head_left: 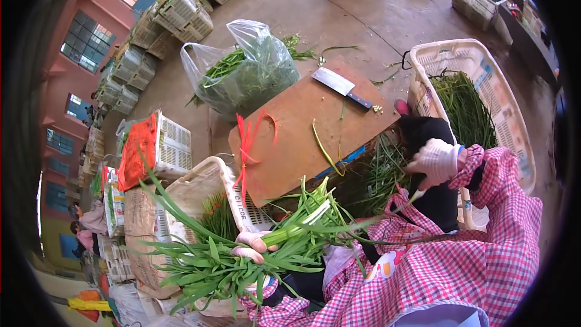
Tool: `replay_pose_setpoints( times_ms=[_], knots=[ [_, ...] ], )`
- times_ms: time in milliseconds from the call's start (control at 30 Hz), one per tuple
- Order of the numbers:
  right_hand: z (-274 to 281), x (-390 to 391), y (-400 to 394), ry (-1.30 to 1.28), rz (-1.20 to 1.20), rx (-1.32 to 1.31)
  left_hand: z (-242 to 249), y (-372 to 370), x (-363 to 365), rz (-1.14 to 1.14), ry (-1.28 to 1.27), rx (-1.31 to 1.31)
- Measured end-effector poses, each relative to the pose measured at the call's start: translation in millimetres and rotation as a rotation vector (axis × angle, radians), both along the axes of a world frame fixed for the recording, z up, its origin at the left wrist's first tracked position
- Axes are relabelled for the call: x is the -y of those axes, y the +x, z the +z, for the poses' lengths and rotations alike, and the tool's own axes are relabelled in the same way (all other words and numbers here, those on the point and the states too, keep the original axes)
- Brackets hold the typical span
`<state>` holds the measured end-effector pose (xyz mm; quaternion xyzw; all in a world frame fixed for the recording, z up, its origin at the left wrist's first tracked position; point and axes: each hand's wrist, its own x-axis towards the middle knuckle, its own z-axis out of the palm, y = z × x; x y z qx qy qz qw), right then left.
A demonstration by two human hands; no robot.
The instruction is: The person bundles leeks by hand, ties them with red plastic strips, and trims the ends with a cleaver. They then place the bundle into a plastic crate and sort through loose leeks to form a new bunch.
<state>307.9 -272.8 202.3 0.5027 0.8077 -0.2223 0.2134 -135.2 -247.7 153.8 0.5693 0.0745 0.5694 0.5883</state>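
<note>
My left hand [253, 247], its fingers wrapped round a bunch of long green leafy stalks [302, 221], is at the lower middle. My right hand [434, 163], in a white glove, is beside my dark-clothed leg on the right, its fingers bent down around the pale end of a long green stalk [387, 221] that stretches left across my lap. Ahead lies a brown board [290, 145] with a cleaver [334, 82] near its far edge, a loose yellow-green stalk [324, 145] and red ties [245, 151] hanging over its left edge.
A clear plastic bag [254, 79] of greens stands beyond the board. A white crate [496, 85] with long greens is at the right, another crate [209, 175] at the left. Stacked crates [181, 12] line the far-left wall. People sit at the far left.
</note>
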Motion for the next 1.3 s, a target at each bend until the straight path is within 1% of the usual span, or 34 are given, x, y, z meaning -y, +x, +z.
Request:
replay_pose_setpoints(
  times_ms=[33,67,133,200,267,300,333,400,433,467,533,567,600,633,667,733,767,800,867,900,933,1000,1033,1067,1100,1133,1167,1200,1233,1267,1300],
  knots=[
    [-3,-3,-6,0.177,0.003,-0.231,37,5,-8,-0.095,0.05,-0.204],
    [-6,-6,-13,0.355,0.01,-0.461,48,8,-17,-0.094,0.043,-0.202],
    [10,-15,-49,0.301,-0.133,-0.785,59,11,-27,-0.358,0.146,-0.281],
    [17,-23,-83,0.157,-0.18,-0.979,60,8,-27,-0.388,0.091,-0.316],
    [14,-36,-110,-0.005,-0.097,-1.017,61,7,-34,-0.584,-0.003,-0.403],
    [19,-42,-118,-0.098,-0.048,-0.967,56,7,-40,-0.634,0.089,-0.394],
    [18,-47,-125,-0.232,-0.034,-0.94,57,12,-42,-0.634,0.086,-0.394],
    [2,-56,-135,-0.382,0.046,-1.03,55,25,-45,-0.613,0.322,-0.29],
    [7,-56,-134,-0.446,-0.008,-1.031,51,28,-46,-0.618,0.334,-0.238],
    [2,-57,-134,-0.582,-0.085,-1.07,49,33,-43,-0.608,0.294,-0.178],
    [-12,-57,-132,-0.798,-0.227,-1.156,48,33,-43,-0.61,0.287,-0.169],
    [-15,-56,-132,-0.808,-0.245,-1.185,57,38,-46,-0.686,0.243,-0.217],
    [-18,-55,-132,-0.819,-0.264,-1.215,31,25,-50,-0.666,0.333,-0.183],
    [-20,-55,-131,-0.898,-0.362,-1.157,33,25,-47,-0.671,0.237,-0.194],
    [-21,-52,-130,-0.917,-0.436,-1.206,35,25,-44,-0.676,0.14,-0.205],
    [-35,-52,-123,-0.979,-0.488,-1.269,26,16,-45,-0.766,-0.093,-0.192],
    [-45,-57,-115,-0.768,-0.329,-1.292,7,-4,-50,-0.727,0.024,-0.152],
    [-71,-66,-102,-0.753,-0.27,-1.194,28,-13,-57,-0.744,-0.055,-0.343],
    [-81,-75,-70,-0.83,-0.447,-0.986,25,-73,-58,-0.53,-0.294,-0.775],
    [-116,-77,-45,-0.687,-0.298,-0.833,40,-7,-33,-0.376,-0.061,-0.251],
    [-142,-83,-26,-0.542,-0.151,-0.673,37,0,-32,-0.289,0.025,-0.199],
    [-114,-82,-20,-0.283,0.076,0.275,9,-11,-41,-0.268,0.072,-0.125],
    [-121,-85,-14,-0.281,0.072,0.282,-9,-16,-40,-0.2,0.073,-0.04],
    [-115,-88,-14,-0.224,0.028,0.304,-10,-18,-43,-0.205,0.075,-0.036],
    [-108,-95,-14,-0.163,-0.01,0.328,-9,-21,-49,-0.202,0.029,-0.091],
    [-99,-95,-15,-0.009,-0.073,0.173,-10,-26,-52,-0.195,-0.018,-0.146],
    [-101,-108,-22,0.069,-0.175,-0.027,-8,-28,-53,-0.167,-0.197,-0.164],
    [-109,-121,-25,0.147,-0.275,-0.23,-12,-21,-60,-0.227,-0.117,-0.096],
    [-123,-138,-27,0.148,-0.268,-0.23,-22,-19,-61,-0.163,-0.14,-0.071],
    [-141,-158,-31,0.346,-0.373,-0.4,-38,-26,-62,-0.094,-0.164,-0.049],
    [-157,-174,-36,0.54,-0.478,-0.573,-67,-60,-80,-0.177,-0.104,-0.195]
  ],
)
